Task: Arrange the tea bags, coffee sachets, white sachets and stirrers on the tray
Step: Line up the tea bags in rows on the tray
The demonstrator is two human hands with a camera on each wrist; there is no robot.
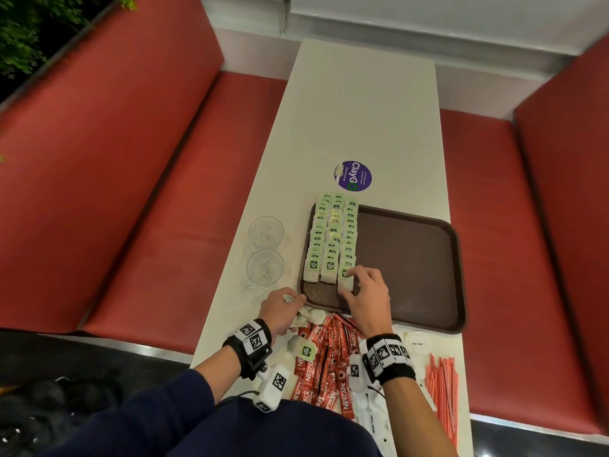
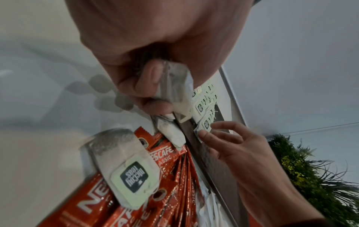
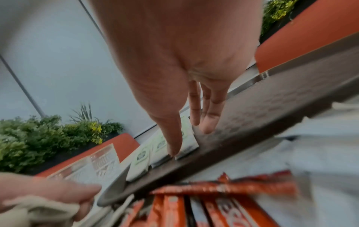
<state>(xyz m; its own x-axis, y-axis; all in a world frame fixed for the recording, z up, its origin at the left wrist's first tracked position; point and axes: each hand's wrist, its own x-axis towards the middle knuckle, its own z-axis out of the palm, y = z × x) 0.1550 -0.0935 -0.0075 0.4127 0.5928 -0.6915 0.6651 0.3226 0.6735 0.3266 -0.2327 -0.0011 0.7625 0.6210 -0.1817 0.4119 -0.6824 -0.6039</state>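
A brown tray (image 1: 412, 258) lies on the white table. Three rows of green-tagged tea bags (image 1: 333, 235) fill its left part. My right hand (image 1: 354, 285) rests on the nearest tea bag (image 1: 345, 281) of the right-hand row, thumb at its near edge and straight fingers along its far side. Beside the tray's near left corner, my left hand (image 1: 293, 303) grips a few tea bags (image 2: 174, 86) in curled fingers. One loose tea bag (image 1: 304, 349) lies on the red coffee sachets (image 1: 324, 364). White sachets (image 1: 372, 413) and orange stirrers (image 1: 443, 390) lie near me.
Two glass cups (image 1: 266, 232) (image 1: 265, 268) stand left of the tray near the table's edge. A purple round sticker (image 1: 354, 176) is beyond the tray. Red benches (image 1: 148, 192) flank the narrow table. The tray's right part is bare.
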